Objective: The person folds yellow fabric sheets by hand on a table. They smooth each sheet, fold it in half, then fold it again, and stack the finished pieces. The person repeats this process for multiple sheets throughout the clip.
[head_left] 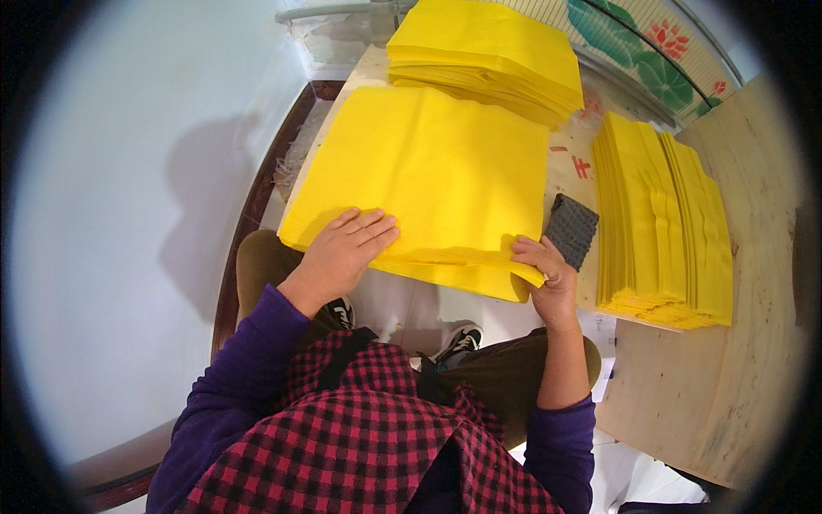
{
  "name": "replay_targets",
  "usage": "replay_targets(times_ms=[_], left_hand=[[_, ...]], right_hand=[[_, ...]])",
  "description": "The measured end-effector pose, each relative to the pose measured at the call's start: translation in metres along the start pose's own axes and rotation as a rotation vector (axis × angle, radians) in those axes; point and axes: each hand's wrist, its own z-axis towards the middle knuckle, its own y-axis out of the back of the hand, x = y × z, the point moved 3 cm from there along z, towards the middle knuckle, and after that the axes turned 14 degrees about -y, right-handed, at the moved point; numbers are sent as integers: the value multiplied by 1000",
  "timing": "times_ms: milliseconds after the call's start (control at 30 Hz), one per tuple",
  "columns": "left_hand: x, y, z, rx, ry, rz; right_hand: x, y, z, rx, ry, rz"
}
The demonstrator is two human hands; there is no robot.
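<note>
In front of me lies a stack of large yellow fabric sheets (pixel 428 171), its near edge hanging over the table's edge toward my lap. My left hand (pixel 342 253) rests flat on the top sheet near its front left, fingers stretched out and holding nothing. At the front right corner, my right hand (pixel 552 274) pinches the edge of the top sheet, with the thumb and fingers on either side of it. That corner is slightly lifted, and a lower layer shows beneath. Just beyond my right hand is a dark grey ribbed piece of cloth (pixel 571 230).
Another yellow stack (pixel 484 56) stands at the back of the table. To the right, folded yellow pieces (pixel 664 223) sit in a thick pile beside a wooden board (pixel 719 385). A pale wall (pixel 128 214) closes off the left side. Patterned panels (pixel 651 51) stand behind.
</note>
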Motion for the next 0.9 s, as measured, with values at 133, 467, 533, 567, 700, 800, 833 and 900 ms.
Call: replay_targets(times_ms=[133, 467, 533, 567, 700, 800, 833, 900], left_hand=[[2, -2, -1, 6, 7, -22], [-9, 7, 11, 21, 46, -25], [-18, 10, 26, -33, 11, -56], [-24, 10, 35, -60, -6, -72], [-51, 1, 74, -133, -41, -200], [-55, -9, 94, -188, -52, -338], [-52, -14, 99, -180, -32, -399], [-46, -21, 105, -202, 5, -493]], right_hand=[[-1, 0, 0, 7, -25, -13], [-2, 0, 1, 5, -34, 18], [-2, 0, 2, -8, -50, 21], [-1, 0, 2, -9, -32, 45], [1, 1, 4, -7, -18, 78], [0, 2, 3, -8, -4, 48], [-1, 3, 2, -11, 10, 35], [-6, 10, 1, -65, -8, 124]])
